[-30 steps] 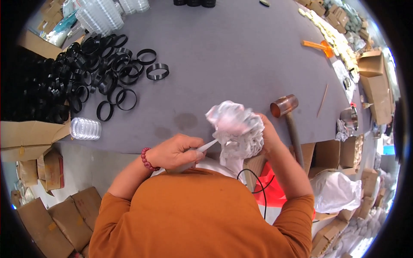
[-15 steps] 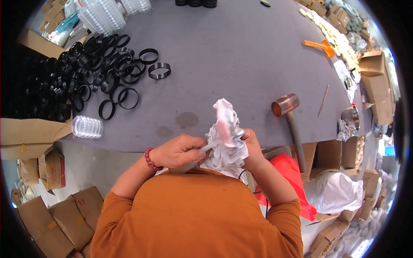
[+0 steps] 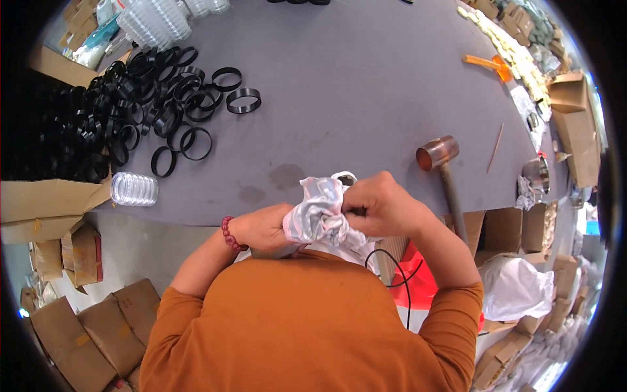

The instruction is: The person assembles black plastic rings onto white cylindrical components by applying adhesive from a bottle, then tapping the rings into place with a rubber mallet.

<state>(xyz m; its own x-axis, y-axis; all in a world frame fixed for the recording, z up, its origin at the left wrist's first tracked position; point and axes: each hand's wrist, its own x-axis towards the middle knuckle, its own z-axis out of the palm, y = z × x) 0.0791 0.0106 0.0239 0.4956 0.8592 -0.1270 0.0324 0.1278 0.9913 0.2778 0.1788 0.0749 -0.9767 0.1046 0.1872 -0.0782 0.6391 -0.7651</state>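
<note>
A crumpled white cloth (image 3: 320,206) with pinkish patches is bunched between my two hands, just in front of my orange top. My left hand (image 3: 263,227), with a beaded red bracelet at the wrist, grips its left side; the cloth covers those fingertips. From the right, my right hand (image 3: 382,204) has its fingers curled in and pinches the cloth's upper right part. Below my left hand shows a smooth grey rounded thing (image 3: 277,252), mostly hidden, so its kind is unclear.
Loose black rings (image 3: 189,98) lie piled at the left by an open carton (image 3: 52,202). A clear ribbed plastic stack (image 3: 134,189) lies at the table edge. To the right are a mallet (image 3: 439,154), a thin stick (image 3: 496,149) and an orange-handled tool (image 3: 486,63).
My right hand has risen and come over the cloth, its elbow swinging outward. The cloth's tall upright part has dropped and bunched lower. My left hand has stayed nearly in place.
</note>
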